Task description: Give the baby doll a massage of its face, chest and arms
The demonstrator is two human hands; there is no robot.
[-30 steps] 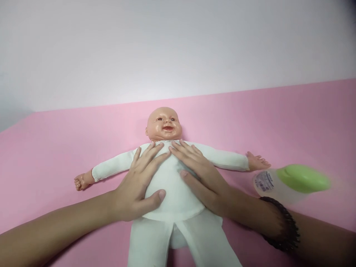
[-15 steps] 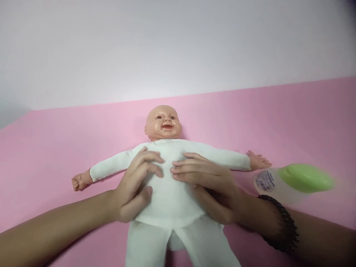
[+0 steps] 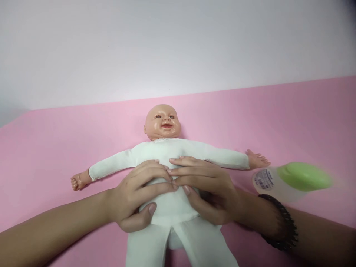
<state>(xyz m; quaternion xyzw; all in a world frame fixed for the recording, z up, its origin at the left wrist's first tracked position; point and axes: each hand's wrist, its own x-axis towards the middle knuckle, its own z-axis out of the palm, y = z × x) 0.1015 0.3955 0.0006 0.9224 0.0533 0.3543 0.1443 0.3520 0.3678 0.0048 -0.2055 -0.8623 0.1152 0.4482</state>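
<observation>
A doll (image 3: pixel 167 148) in a white suit is lying face up on a pink mat (image 3: pixel 50 148), head pointing to 12 o'clock, arms stretched out to 9 and 3 o'clock, legs running off the frame at 6 o'clock.

The left hand (image 3: pixel 137 194) is resting on the doll's belly from the 8 o'clock side. Its fingers are lying close together, curved across the cloth, and its thumb is pressing in from below, so the hand is cupping the doll's side rather than pinching anything.

The right hand (image 3: pixel 205 189) is coming in from 4 o'clock and lying on the belly in the same way, fingers together and bent, thumb tucked under toward the waist. The fingertips of both hands are touching at the doll's midline. A dark bead bracelet (image 3: pixel 280 222) is sitting on the right wrist.

A bottle (image 3: pixel 289 180) with a green cap is lying at 3 o'clock, blurred, just beside the doll's hand on that side and above the right forearm. A pale wall (image 3: pixel 178 48) is filling the view past the mat at 12 o'clock.
</observation>
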